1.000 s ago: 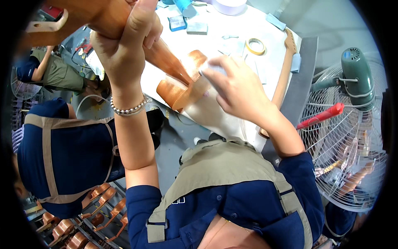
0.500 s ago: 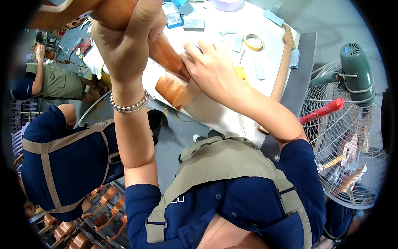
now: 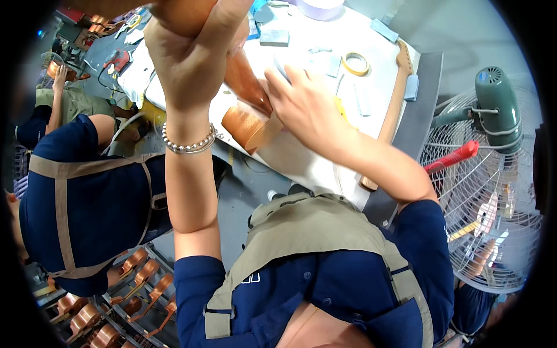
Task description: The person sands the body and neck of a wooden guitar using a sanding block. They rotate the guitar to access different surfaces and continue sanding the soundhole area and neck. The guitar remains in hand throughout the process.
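Currently wearing a navy shirt (image 3: 348, 278) and an olive apron (image 3: 307, 223). Clamping the left hand (image 3: 194, 64), with a silver beaded bracelet (image 3: 188, 143) just below it, around a reddish-brown wooden instrument (image 3: 246, 82). Tilting this over the left part of a white worktable (image 3: 374, 78), with its upper end out of view. Curling the right hand (image 3: 299, 101) around a pale grey pad (image 3: 281, 68) at the lower end of the wood, near the left hand but apart from it. Not being able to tell about contact between pad and wood. Seeing, just under that end, a curved brown wooden piece (image 3: 245, 129). Facing, farther across the tabletop, a roll of masking tape (image 3: 355, 73), a grey rectangular block (image 3: 274, 39), a lavender roll (image 3: 321, 8) and, along the right side, a pale guitar neck (image 3: 393, 107). Having a wire-caged fan (image 3: 498, 110) at the right and, at the left, a co-worker (image 3: 110, 197) near a rack of brown guitar bodies (image 3: 87, 320). Glimpsing, farthest off at upper left, another person (image 3: 75, 103) in olive shorts, holding brown wood (image 3: 67, 71).
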Demonstrator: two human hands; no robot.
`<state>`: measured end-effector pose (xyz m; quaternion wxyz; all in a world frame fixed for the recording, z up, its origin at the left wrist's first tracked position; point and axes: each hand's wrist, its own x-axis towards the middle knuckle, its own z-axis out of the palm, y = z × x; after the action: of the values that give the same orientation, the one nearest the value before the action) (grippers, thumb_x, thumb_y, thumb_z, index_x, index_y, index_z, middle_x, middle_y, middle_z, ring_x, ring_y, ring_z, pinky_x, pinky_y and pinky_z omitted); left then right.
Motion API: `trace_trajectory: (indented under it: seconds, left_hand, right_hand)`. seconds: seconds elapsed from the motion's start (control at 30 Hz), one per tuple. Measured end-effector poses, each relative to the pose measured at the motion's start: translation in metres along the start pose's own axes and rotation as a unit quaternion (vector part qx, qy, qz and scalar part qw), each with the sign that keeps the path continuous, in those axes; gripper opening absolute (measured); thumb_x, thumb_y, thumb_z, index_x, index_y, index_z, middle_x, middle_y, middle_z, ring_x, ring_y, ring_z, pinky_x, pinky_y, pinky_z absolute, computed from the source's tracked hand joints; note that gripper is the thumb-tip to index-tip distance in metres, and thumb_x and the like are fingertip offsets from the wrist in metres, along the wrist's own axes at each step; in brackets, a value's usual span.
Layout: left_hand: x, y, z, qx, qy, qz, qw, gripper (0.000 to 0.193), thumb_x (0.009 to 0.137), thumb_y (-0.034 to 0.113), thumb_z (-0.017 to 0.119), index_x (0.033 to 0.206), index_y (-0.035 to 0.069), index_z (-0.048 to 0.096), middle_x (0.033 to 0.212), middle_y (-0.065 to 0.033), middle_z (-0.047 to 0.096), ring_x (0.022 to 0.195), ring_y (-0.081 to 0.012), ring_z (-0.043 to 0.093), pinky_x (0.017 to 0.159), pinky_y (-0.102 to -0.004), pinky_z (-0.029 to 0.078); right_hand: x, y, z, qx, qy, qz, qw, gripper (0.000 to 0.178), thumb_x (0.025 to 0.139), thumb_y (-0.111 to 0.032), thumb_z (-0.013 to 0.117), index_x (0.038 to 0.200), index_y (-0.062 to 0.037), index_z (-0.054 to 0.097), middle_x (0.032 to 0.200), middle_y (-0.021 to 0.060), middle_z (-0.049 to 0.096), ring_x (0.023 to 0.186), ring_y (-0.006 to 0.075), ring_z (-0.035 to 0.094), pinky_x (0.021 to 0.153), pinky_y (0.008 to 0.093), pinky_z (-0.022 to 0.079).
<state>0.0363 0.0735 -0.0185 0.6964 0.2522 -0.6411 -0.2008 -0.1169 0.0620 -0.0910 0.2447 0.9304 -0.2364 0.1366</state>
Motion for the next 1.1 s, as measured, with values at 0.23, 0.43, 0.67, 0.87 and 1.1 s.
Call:
trace_trajectory:
  seconds: [0.23, 0.43, 0.67, 0.87, 1.1]
  left_hand:
    - [-0.003, 0.015, 0.013, 0.011, -0.023, 0.022, 0.999, 0.016, 0.088, 0.010, 0.056, 0.097, -0.002, 0.060, 0.057, 0.0016, 0.048, 0.047, -0.0038, 0.045, 0.048, -0.0195, 0.036]
    - [-0.004, 0.024, 0.015, 0.042, -0.015, 0.035, 0.998, 0.016, 0.087, 0.012, 0.058, 0.098, -0.001, 0.060, 0.058, 0.0022, 0.049, 0.048, -0.0040, 0.046, 0.050, -0.0188, 0.038]
    - [-0.007, 0.036, 0.021, 0.061, -0.024, 0.029, 0.997, 0.019, 0.087, 0.015, 0.060, 0.098, 0.000, 0.060, 0.058, 0.0020, 0.050, 0.047, -0.0034, 0.046, 0.049, -0.0186, 0.039]
    - [-0.011, 0.045, 0.031, 0.064, -0.020, 0.016, 0.998, 0.018, 0.087, 0.016, 0.059, 0.096, 0.000, 0.061, 0.057, 0.0020, 0.049, 0.046, -0.0032, 0.046, 0.049, -0.0185, 0.039]
    - [-0.007, 0.047, 0.034, 0.061, -0.031, 0.025, 0.997, 0.018, 0.086, 0.016, 0.060, 0.094, -0.001, 0.061, 0.056, 0.0021, 0.049, 0.046, -0.0034, 0.046, 0.049, -0.0188, 0.039]
  right_hand:
    - [-0.022, -0.005, -0.005, 0.034, 0.072, 0.014, 0.997, 0.031, 0.067, -0.018, 0.059, 0.094, -0.0035, 0.062, 0.093, 0.0049, 0.046, 0.086, 0.0211, 0.043, 0.065, 0.0275, 0.038]
    - [-0.040, -0.008, -0.015, 0.070, 0.097, 0.038, 0.992, 0.047, 0.060, -0.016, 0.065, 0.105, -0.0036, 0.058, 0.096, 0.0058, 0.045, 0.084, 0.0215, 0.044, 0.064, 0.0283, 0.040]
    - [-0.040, -0.009, -0.015, 0.080, 0.085, 0.039, 0.992, 0.057, 0.058, -0.016, 0.067, 0.113, -0.0040, 0.057, 0.100, 0.0064, 0.047, 0.083, 0.0221, 0.044, 0.067, 0.0292, 0.042]
    - [-0.037, -0.005, -0.026, 0.099, 0.034, 0.030, 0.994, 0.050, 0.064, -0.016, 0.061, 0.112, -0.0020, 0.055, 0.103, 0.0067, 0.047, 0.084, 0.0217, 0.045, 0.067, 0.0290, 0.040]
    - [-0.035, -0.003, -0.027, 0.083, 0.066, 0.029, 0.994, 0.044, 0.063, -0.017, 0.062, 0.104, -0.0028, 0.057, 0.096, 0.0047, 0.047, 0.085, 0.0209, 0.045, 0.066, 0.0291, 0.039]
